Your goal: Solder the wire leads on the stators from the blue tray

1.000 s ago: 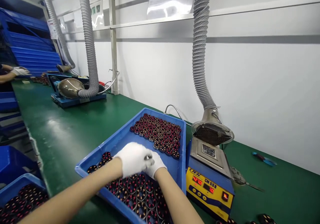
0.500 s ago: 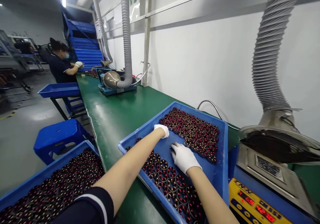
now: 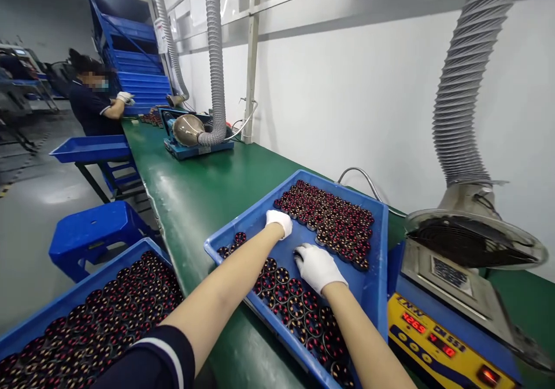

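A blue tray [image 3: 250, 220] holds many small round dark parts with red and copper-coloured spots. One group of these parts [image 3: 327, 215] fills the far side, and another group [image 3: 295, 305] lies at the near side, with bare tray floor between. My left hand [image 3: 280, 223], in a white glove, is beside the far group's left end; its fingers are mostly hidden. Over the bare strip, my gloved right hand [image 3: 319, 267] has its fingers curled down. Something dark shows at its fingertips, too small to make out.
At lower left, another blue tray [image 3: 150, 244] full of similar parts stands near a blue stool [image 3: 93, 227]. A yellow-fronted machine [image 3: 427, 334] with a hose hood [image 3: 472, 236] is at right. Along the green table [image 3: 195, 189], a co-worker [image 3: 91, 97] works at the far end.
The view has shifted slightly, and the digits on the yellow machine's display differ. Both hands stay nearly in the same places over the tray; the right fingers look more curled.
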The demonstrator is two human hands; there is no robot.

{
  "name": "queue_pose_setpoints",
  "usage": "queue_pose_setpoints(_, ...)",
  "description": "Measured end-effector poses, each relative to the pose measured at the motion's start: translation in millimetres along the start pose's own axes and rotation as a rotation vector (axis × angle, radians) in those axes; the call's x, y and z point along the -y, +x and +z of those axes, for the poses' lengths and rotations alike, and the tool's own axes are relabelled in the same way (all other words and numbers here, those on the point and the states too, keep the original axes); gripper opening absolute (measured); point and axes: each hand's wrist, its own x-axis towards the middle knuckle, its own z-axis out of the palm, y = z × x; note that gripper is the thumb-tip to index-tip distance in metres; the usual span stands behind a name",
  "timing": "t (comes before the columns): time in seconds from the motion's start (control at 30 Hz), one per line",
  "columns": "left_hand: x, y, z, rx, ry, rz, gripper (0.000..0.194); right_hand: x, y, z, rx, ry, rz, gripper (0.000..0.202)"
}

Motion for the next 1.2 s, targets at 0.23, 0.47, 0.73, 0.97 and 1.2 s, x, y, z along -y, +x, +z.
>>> queue_pose_setpoints(0.23, 0.4, 1.7, 2.1, -0.043, -0.012, 0.009, 0.031, -2.2, -42.4, -27.3, -0.389, 0.324, 0.066, 0.02)
queue_pose_setpoints(0.47, 5.9, 17.8, 11.7, -0.065, -0.016, 0.045, 0.035, -9.1, -179.9, -53.5, -0.684, 0.499, 0.198, 0.021)
queue_pose_setpoints(0.73, 9.9, 23.3, 18.8, -0.107, -0.023, 0.06, 0.038, 3.0, -262.8, -5.7, -0.456, 0.252, 0.146, 0.016)
queue_pose_setpoints(0.97, 8.9, 22.3, 18.2, -0.11, -0.043, 0.054, 0.041, 33.7, -249.4, 24.4, -0.184, 0.033, 0.276, 0.018)
queue_pose_setpoints(1.2, 1.6, 8.0, 1.3, -0.198, -0.16, -0.009, 0.041, 30.2, -264.8, 21.0, -0.301, 0.347, 0.234, 0.025)
